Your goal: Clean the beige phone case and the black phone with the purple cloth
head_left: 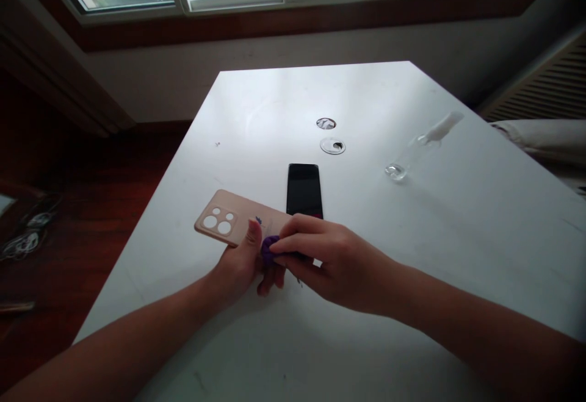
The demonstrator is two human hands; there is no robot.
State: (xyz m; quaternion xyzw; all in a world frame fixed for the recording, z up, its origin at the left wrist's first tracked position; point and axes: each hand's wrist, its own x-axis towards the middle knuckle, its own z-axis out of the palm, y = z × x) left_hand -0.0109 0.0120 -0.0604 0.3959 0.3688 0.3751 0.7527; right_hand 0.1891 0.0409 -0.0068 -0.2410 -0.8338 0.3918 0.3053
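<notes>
One phone case [245,207], held above the white table [183,323], is already empty, but a blue mark [259,220] suggests work remains. The left hand [238,268] grips it between thumb and fingers; the right hand [329,255] pinches one purple wad [268,251] at its near side. Beyond the case lie one phone [304,187] and two round fittings [328,146].

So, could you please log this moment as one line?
left hand: holding phone case | right hand: pinching purple wad by case | phone: on table
</notes>
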